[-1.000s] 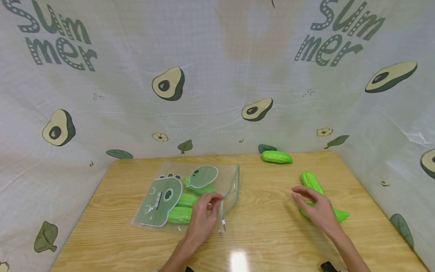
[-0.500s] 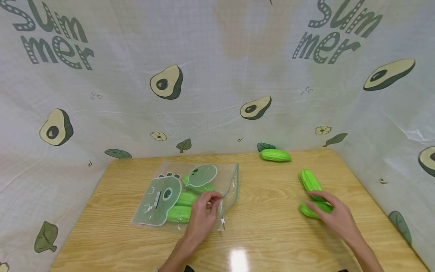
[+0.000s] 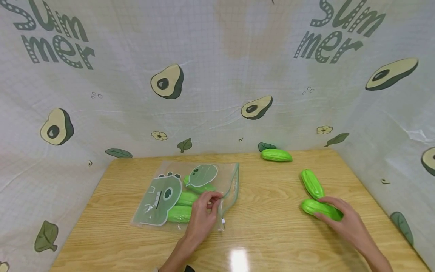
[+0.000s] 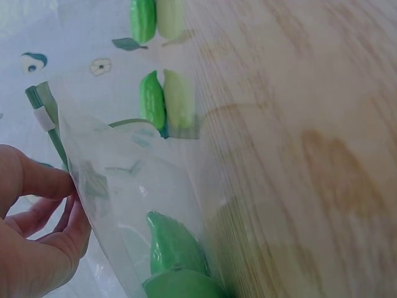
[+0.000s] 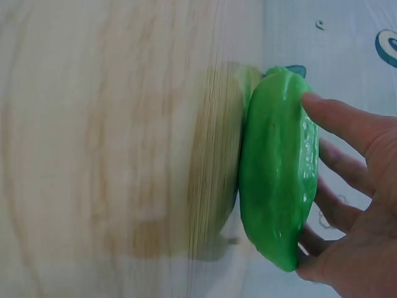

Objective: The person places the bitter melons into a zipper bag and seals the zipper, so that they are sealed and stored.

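Observation:
On the left of the table lies a clear zip bag (image 3: 225,175) with green cartoon prints, several bright green bitter melons (image 3: 180,214) inside. My left hand (image 3: 204,211) pinches the near side of its mouth between thumb and fingers. In the left wrist view a white slider (image 4: 43,118) sits on the bag's green zip strip, above the fingertips. At the right, my right hand (image 3: 350,223) grips a ridged bitter melon (image 3: 319,208), thumb on one side and fingers on the other. The right wrist view shows this melon (image 5: 276,167) close to the table surface.
Just beyond the gripped one, another bitter melon (image 3: 312,184) lies slanted. A further bitter melon (image 3: 276,155) rests at the back edge of the wooden table (image 3: 265,234). An avocado-printed cloth (image 3: 210,124) rises behind and along both sides.
My right hand has moved right and nearer, from above the melons to a grip on the nearer one. My left hand and the bag have stayed in place.

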Tool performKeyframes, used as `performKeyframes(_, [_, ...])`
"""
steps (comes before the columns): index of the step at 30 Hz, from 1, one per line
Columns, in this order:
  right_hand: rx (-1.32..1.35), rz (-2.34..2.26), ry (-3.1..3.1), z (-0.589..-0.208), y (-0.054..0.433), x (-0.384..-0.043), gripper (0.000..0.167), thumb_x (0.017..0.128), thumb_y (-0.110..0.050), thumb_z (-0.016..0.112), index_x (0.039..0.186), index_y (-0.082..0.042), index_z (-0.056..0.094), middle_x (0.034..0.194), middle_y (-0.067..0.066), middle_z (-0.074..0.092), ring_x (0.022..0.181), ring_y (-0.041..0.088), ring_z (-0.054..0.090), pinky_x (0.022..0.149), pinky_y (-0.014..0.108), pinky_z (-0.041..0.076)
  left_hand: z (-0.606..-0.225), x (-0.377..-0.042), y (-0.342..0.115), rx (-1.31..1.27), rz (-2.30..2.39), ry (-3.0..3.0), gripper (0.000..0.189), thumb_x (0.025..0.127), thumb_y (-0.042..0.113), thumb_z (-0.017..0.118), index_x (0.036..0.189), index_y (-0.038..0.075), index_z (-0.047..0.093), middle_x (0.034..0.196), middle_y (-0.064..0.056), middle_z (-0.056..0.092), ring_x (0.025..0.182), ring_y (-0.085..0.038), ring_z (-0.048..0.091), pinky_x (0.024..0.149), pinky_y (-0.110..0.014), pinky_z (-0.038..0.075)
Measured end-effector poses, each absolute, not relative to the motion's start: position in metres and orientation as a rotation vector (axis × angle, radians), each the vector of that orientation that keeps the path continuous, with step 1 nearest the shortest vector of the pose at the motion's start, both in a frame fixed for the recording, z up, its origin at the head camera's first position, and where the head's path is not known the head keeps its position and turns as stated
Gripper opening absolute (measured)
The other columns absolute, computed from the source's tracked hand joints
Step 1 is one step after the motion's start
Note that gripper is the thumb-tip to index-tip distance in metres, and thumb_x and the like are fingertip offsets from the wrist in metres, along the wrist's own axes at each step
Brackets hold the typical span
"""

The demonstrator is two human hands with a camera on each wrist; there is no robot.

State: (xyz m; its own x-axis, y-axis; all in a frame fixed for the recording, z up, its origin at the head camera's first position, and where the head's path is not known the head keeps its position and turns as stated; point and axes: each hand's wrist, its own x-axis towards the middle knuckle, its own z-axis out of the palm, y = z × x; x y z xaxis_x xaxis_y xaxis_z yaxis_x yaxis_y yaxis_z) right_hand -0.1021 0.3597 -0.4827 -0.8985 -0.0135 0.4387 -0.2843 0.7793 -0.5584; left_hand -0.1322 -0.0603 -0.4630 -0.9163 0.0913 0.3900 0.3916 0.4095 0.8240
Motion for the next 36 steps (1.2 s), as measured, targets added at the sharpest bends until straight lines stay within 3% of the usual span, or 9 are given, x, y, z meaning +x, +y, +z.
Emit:
performKeyframes(5, [0.274, 0.866, -2.545, -0.485, 0.367, -0.1, 0.047, 0.072, -0.009, 0.092, 0.115, -0.008, 0.072, 0.114, -0.014, 0.065, 0.114, -0.024, 0.035, 0.093, -0.003, 0.023, -0.463, -0.132, -0.06, -0.418, -1.516, -2.385, 0.02, 0.09, -0.013, 0.067, 0.101, 0.003, 0.072, 0.092, -0.002, 0.066, 0.085, -0.017, 0.064, 0.073, -0.025, 0.06])
performKeyframes(12, [0.349, 0.839, -2.566, -0.485, 0.374, -0.096, 0.053, 0.072, -0.002, 0.09, 0.121, -0.008, 0.072, 0.115, 0.0, 0.065, 0.115, -0.023, 0.035, 0.092, -0.004, 0.023, -0.462, -0.132, -0.061, -0.42, -1.513, -2.385, 0.02, 0.09, -0.013, 0.067, 0.102, 0.003, 0.072, 0.092, -0.002, 0.066, 0.085, -0.017, 0.064, 0.073, -0.025, 0.06])
performKeyframes(22, [0.394, 0.823, -2.634, -0.48, 0.381, -0.093, 0.056, 0.072, -0.002, 0.09, 0.124, -0.007, 0.071, 0.119, -0.015, 0.062, 0.114, -0.024, 0.037, 0.092, -0.003, 0.029, -0.462, -0.132, -0.061, -0.426, -1.52, -2.379, 0.021, 0.09, -0.014, 0.066, 0.102, 0.003, 0.072, 0.093, -0.003, 0.066, 0.086, -0.017, 0.064, 0.073, -0.025, 0.06])
performKeyframes(29, [0.274, 0.881, -2.707, -0.478, 0.378, -0.093, 0.048, 0.073, -0.01, 0.092, 0.117, -0.005, 0.073, 0.11, -0.002, 0.07, 0.103, -0.021, 0.047, 0.078, -0.001, 0.043, -0.463, -0.132, -0.061, -0.426, -1.516, -2.373, 0.021, 0.09, -0.013, 0.067, 0.102, 0.003, 0.072, 0.093, -0.003, 0.067, 0.086, -0.017, 0.064, 0.072, -0.025, 0.06])
performKeyframes(36, [0.176, 0.959, -2.776, -0.47, 0.369, -0.093, 0.048, 0.079, -0.016, 0.09, 0.122, -0.002, 0.072, 0.118, 0.022, 0.07, 0.098, -0.016, 0.053, 0.073, 0.009, 0.053, -0.462, -0.131, -0.061, -0.419, -1.509, -2.376, 0.019, 0.091, -0.012, 0.067, 0.102, 0.003, 0.072, 0.093, -0.002, 0.066, 0.086, -0.017, 0.064, 0.072, -0.025, 0.06])
